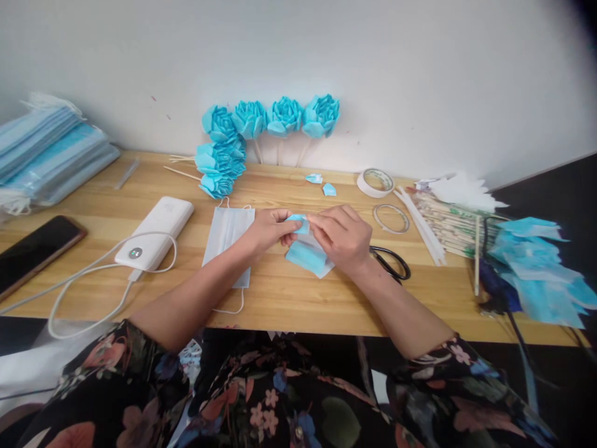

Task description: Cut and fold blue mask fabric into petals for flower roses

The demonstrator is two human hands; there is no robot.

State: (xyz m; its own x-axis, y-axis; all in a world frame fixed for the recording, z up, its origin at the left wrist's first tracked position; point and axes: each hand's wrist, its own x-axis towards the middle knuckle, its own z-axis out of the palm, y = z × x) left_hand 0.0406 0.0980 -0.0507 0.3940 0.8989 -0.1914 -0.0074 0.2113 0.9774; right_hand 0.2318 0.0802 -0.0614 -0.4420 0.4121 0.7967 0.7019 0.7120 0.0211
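The left hand (pixel 270 230) has its grip clamped on a small light-blue fabric piece (pixel 301 224) above the wooden counter (pixel 275 306); the right hand (pixel 344 236) pinches its right edge. Around them, left to right: stacked pale-blue masks (pixel 58 149), a white rectangular power bank (pixel 156 225), turquoise fabric roses (pixel 284 116), a round white tape roll (pixel 364 185), thin wooden sticks (pixel 448 221).

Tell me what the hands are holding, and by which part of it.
A small blue piece: the left hand pinches its left side, the right hand its right edge.
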